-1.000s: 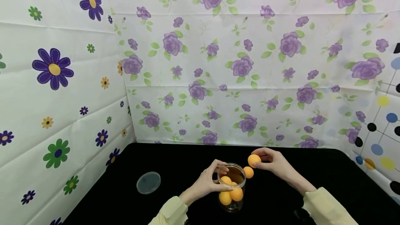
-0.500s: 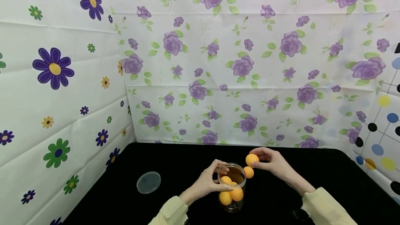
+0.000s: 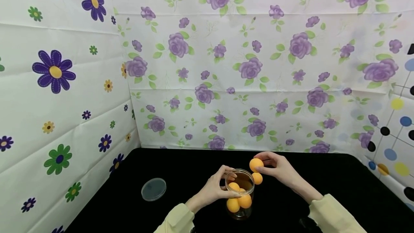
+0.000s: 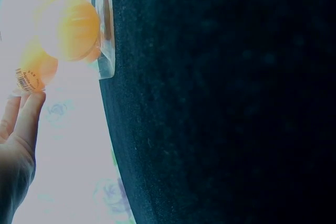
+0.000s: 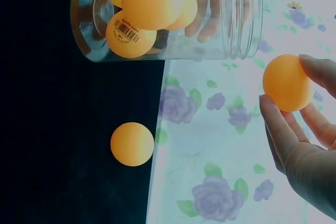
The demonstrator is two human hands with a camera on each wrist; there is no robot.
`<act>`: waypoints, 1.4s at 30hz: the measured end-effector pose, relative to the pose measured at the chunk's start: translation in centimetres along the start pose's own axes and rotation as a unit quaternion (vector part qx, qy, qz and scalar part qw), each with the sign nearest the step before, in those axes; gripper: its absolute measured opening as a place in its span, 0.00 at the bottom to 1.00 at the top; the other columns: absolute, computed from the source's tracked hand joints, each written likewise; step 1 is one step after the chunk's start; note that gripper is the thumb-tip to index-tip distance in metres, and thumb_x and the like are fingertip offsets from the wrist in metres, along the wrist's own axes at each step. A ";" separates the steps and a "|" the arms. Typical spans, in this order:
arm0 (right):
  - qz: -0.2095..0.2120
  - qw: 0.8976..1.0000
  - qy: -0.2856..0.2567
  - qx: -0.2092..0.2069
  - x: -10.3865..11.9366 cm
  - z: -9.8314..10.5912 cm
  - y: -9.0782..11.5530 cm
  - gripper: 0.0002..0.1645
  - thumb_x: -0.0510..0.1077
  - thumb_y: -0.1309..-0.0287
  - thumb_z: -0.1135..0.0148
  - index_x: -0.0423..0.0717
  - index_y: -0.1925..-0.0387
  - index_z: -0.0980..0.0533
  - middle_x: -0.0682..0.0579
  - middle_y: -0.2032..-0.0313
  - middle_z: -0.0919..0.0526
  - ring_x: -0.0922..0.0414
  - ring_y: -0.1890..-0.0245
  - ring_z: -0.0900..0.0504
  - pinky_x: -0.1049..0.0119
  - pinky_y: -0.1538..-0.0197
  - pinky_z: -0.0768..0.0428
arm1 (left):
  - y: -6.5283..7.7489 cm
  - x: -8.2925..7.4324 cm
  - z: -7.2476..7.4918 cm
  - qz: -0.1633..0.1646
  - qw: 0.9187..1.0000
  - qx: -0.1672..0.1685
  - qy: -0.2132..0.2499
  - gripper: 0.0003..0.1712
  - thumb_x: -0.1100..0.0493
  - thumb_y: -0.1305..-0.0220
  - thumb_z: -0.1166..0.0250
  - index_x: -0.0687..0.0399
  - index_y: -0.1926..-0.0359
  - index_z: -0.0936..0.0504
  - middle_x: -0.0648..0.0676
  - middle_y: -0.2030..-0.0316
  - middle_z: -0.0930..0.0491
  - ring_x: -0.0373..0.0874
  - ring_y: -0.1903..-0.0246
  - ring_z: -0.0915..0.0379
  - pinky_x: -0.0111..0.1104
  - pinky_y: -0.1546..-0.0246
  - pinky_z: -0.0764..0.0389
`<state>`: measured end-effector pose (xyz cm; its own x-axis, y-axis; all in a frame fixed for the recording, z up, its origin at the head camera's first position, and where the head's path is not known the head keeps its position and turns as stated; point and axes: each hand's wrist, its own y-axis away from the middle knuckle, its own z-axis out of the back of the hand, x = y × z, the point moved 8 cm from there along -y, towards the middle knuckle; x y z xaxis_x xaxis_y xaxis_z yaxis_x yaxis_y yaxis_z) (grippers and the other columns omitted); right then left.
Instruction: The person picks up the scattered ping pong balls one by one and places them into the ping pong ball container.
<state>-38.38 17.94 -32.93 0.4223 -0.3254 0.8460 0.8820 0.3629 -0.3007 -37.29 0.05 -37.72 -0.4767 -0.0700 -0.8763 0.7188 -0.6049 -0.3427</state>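
My left hand [image 3: 215, 186] grips a clear screw-neck jar [image 5: 210, 40] near its open rim, thumb in front and fingers behind. Several orange ping-pong balls [image 5: 152, 1] lie inside the jar, one with a printed barcode. Up and to the right of the rim, my right hand [image 3: 279, 168] pinches another ping-pong ball [image 3: 256, 165] between thumb and fingers. A loose ping-pong ball [image 5: 132, 144] rests on the black table beside the jar, below the held one. In the left wrist view my left hand [image 4: 21, 135] shows at the left edge against the jar.
A round translucent lid [image 3: 153, 189] lies on the black table [image 3: 106, 208] to the left of the jar. Flower-printed sheets [image 3: 194, 64] stand along the back and left of the table, and a dotted sheet [image 3: 392, 143] on the right.
My right hand has moved a little to the left with its ping-pong ball, closer to the jar's mouth. The left hand, jar and loose ball stay in place.
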 end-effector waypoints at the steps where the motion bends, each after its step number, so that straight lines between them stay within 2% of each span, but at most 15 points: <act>1: 0.002 1.000 0.002 0.000 0.1 0.0 0.0 0.23 0.45 0.45 0.38 0.39 0.49 0.28 0.45 0.56 0.24 0.49 0.59 0.24 0.62 0.60 0.25 | -0.1 0.4 0.0 0.001 1.000 -0.001 -0.001 0.33 0.56 0.47 0.32 0.56 0.43 0.36 0.60 0.50 0.31 0.53 0.51 0.34 0.33 0.61 0.25; 5: 0.004 1.000 0.001 0.003 0.4 -0.2 -0.1 0.23 0.45 0.44 0.38 0.39 0.49 0.28 0.45 0.56 0.24 0.50 0.59 0.24 0.62 0.60 0.25 | -0.4 2.0 0.1 0.002 1.000 -0.008 -0.007 0.32 0.53 0.48 0.31 0.49 0.44 0.36 0.54 0.51 0.30 0.48 0.51 0.34 0.33 0.62 0.25; 8: 0.002 1.000 0.003 0.004 1.0 -0.4 -0.1 0.22 0.45 0.44 0.38 0.39 0.50 0.28 0.45 0.56 0.24 0.50 0.59 0.24 0.62 0.59 0.25 | -0.5 2.5 0.1 0.002 1.000 -0.010 -0.011 0.32 0.53 0.48 0.31 0.46 0.44 0.35 0.52 0.51 0.30 0.47 0.51 0.34 0.33 0.62 0.25; 14: 0.003 1.000 0.006 0.011 1.0 -0.8 -0.2 0.23 0.46 0.44 0.38 0.40 0.49 0.28 0.45 0.55 0.24 0.49 0.58 0.24 0.60 0.59 0.26 | -0.4 2.6 0.1 0.008 1.000 -0.009 -0.008 0.31 0.54 0.47 0.32 0.44 0.44 0.35 0.52 0.50 0.30 0.47 0.51 0.34 0.34 0.61 0.26; 21: 0.006 1.000 -0.007 0.023 0.7 -1.2 -0.5 0.22 0.44 0.43 0.40 0.40 0.48 0.29 0.45 0.54 0.25 0.47 0.58 0.25 0.59 0.60 0.25 | -0.5 2.3 0.0 0.000 1.000 -0.005 -0.005 0.32 0.56 0.47 0.32 0.48 0.44 0.36 0.54 0.50 0.30 0.48 0.52 0.33 0.34 0.61 0.25; 26: 0.009 1.000 -0.007 0.029 1.0 -1.7 -0.6 0.23 0.44 0.43 0.40 0.40 0.47 0.29 0.45 0.54 0.25 0.49 0.57 0.25 0.60 0.60 0.25 | -0.4 2.5 0.1 0.012 1.000 -0.006 -0.003 0.31 0.56 0.47 0.32 0.46 0.44 0.35 0.52 0.51 0.30 0.46 0.52 0.33 0.34 0.61 0.26; 37: 0.024 0.999 -0.008 0.038 4.2 -2.5 0.0 0.21 0.40 0.43 0.40 0.34 0.49 0.30 0.41 0.56 0.24 0.45 0.59 0.25 0.60 0.60 0.25 | -0.4 2.6 0.1 0.019 1.000 -0.005 0.009 0.31 0.57 0.47 0.32 0.45 0.44 0.35 0.53 0.50 0.31 0.46 0.51 0.34 0.34 0.61 0.25; 42: 0.018 0.999 0.002 0.035 2.8 -2.5 -0.5 0.22 0.43 0.43 0.39 0.38 0.48 0.29 0.45 0.56 0.24 0.49 0.58 0.24 0.62 0.60 0.25 | -0.5 2.6 0.1 0.013 1.000 -0.002 0.008 0.30 0.57 0.46 0.32 0.46 0.44 0.35 0.53 0.50 0.31 0.47 0.51 0.34 0.34 0.61 0.26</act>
<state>-37.11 14.64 -31.53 0.4542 -0.3151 0.8333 0.8499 0.4336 -0.2993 -38.94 0.04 -39.80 -0.4491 -0.0724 -0.8905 0.7334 -0.5992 -0.3211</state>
